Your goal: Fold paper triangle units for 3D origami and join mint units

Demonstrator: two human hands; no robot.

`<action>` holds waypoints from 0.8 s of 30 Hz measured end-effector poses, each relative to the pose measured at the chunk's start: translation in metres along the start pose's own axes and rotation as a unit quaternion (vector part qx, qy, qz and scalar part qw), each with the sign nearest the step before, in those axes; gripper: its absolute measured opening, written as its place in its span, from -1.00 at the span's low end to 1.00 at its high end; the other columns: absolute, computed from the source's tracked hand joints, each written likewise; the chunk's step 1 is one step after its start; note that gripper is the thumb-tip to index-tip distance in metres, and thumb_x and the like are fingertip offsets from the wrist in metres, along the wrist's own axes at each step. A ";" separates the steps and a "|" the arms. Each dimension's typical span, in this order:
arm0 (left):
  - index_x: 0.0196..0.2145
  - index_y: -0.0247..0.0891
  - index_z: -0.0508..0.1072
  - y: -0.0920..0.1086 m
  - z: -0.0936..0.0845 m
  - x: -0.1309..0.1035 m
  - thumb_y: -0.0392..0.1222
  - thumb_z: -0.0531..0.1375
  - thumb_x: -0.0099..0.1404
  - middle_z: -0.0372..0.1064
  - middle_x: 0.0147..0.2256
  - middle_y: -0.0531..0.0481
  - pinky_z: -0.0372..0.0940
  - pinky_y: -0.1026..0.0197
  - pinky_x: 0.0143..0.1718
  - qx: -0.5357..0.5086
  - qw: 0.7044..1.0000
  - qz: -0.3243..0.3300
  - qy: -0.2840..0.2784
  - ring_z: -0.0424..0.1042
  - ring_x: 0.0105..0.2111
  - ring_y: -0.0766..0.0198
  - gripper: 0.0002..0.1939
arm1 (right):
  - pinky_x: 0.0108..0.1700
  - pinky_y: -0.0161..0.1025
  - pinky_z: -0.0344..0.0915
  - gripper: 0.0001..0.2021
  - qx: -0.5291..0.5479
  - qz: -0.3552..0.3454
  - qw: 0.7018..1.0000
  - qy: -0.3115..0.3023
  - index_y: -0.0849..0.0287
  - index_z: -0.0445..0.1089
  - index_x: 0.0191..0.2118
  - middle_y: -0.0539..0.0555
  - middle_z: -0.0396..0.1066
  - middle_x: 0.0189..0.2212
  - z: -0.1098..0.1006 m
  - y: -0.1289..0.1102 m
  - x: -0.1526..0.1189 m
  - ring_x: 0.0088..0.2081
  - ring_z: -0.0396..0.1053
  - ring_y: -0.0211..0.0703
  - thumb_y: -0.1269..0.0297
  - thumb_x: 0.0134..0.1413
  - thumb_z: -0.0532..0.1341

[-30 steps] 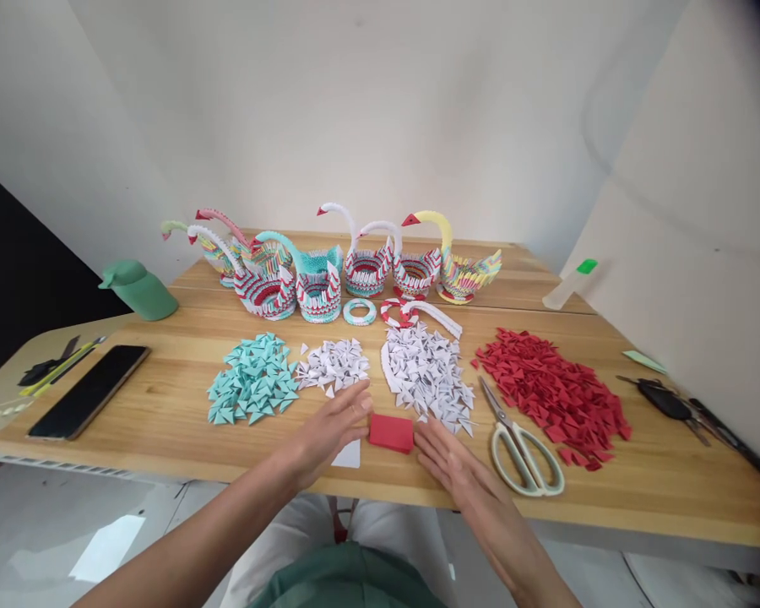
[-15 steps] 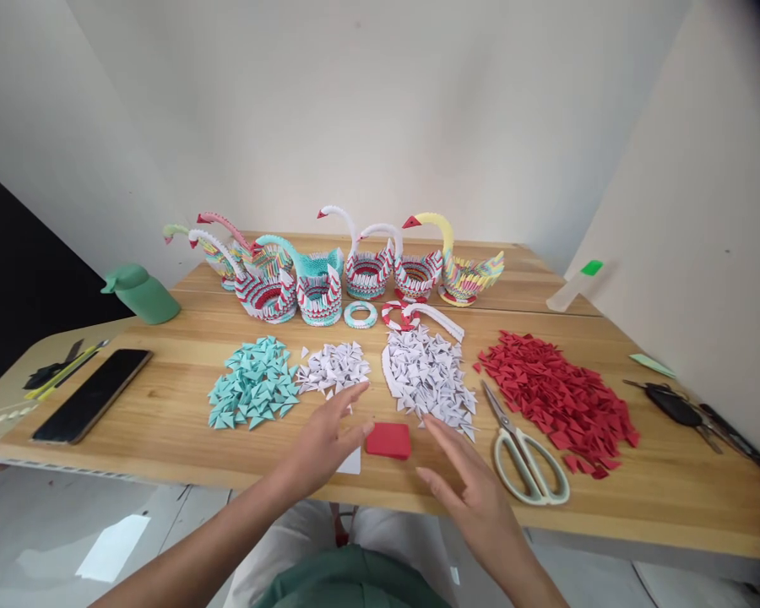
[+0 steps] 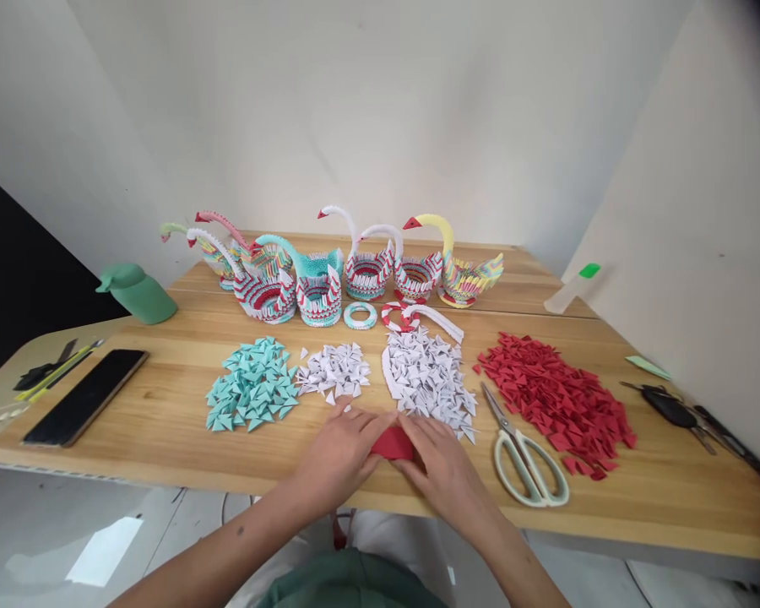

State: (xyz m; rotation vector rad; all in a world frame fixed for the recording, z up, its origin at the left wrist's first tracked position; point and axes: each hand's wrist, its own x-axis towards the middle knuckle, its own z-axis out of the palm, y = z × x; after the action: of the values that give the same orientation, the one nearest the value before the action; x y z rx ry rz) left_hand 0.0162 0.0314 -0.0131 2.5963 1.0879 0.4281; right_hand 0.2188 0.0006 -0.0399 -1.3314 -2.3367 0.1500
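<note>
Head view shows red paper (image 3: 393, 444) at a wooden table (image 3: 168, 414), pale wall (image 3: 367, 127) behind.

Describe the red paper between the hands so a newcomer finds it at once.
Near the front edge of the wooden table, left of the scissors, the left hand and right hand are close together. Between them is the red paper, larger than each piece in the red heap farther right.

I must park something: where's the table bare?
Bare: between phone and teal pile; right of the scissors, nearer than the red pile. Crowded: the swan row, and the centre, where left hand and right hand hold red paper.
</note>
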 end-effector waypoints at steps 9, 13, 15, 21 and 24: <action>0.20 -0.16 0.17 -0.004 0.004 0.000 -0.35 0.18 0.22 0.42 -0.01 -0.13 0.00 -0.14 0.18 -0.037 0.999 0.012 -0.003 0.36 -0.01 0.06 -0.40 | -0.01 0.09 0.31 -0.55 0.002 0.005 1.000 0.003 0.21 0.19 0.17 0.23 0.41 -0.05 -0.004 -0.002 0.004 -0.04 0.36 0.09 0.34 0.15 0.18; 0.22 -0.10 0.15 -0.012 -0.012 -0.009 -0.24 0.23 0.21 0.31 0.11 -0.14 0.01 -0.13 0.21 -0.099 0.995 -0.003 0.020 0.27 0.11 0.03 -0.35 | 0.00 0.10 0.30 -0.48 -0.005 0.000 1.000 0.024 0.19 0.15 0.22 0.25 0.39 0.02 -0.019 -0.004 0.000 0.01 0.34 0.12 0.21 0.18 0.19; 0.22 -0.09 0.15 -0.019 -0.026 -0.016 -0.17 0.22 0.24 0.25 0.17 -0.15 0.03 -0.11 0.20 -0.131 0.987 -0.055 0.069 0.21 0.16 0.02 -0.38 | 0.01 0.07 0.27 -0.52 -0.004 -0.015 0.998 0.058 0.18 0.17 0.21 0.23 0.39 0.03 -0.024 -0.014 -0.002 0.03 0.32 0.10 0.21 0.20 0.18; 0.16 -0.18 0.26 -0.033 -0.044 -0.035 -0.12 0.12 0.32 0.43 -0.01 -0.12 0.21 0.03 0.10 -0.263 0.934 -0.174 0.169 0.38 0.01 0.14 -0.54 | 0.07 0.07 0.19 -0.71 0.002 -0.087 0.995 0.057 0.13 0.38 0.02 0.13 0.41 0.05 0.003 -0.061 0.006 0.06 0.30 0.08 0.32 0.18 0.19; 0.08 -0.21 0.36 -0.038 -0.037 -0.043 -0.13 0.13 0.31 0.48 -0.06 -0.11 0.24 0.05 0.07 -0.289 0.920 -0.190 0.183 0.43 -0.07 0.16 -0.60 | 0.12 0.16 0.10 -0.64 -0.034 -0.105 0.993 0.033 0.21 0.38 0.02 0.19 0.31 0.15 0.023 -0.072 0.014 0.15 0.21 0.19 0.18 0.13 0.25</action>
State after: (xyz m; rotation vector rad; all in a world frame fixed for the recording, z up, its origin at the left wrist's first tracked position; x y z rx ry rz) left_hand -0.0506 0.0311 0.0000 1.7801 1.3001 0.9893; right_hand 0.1458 -0.0226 -0.0340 -1.0930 -2.4250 -0.0390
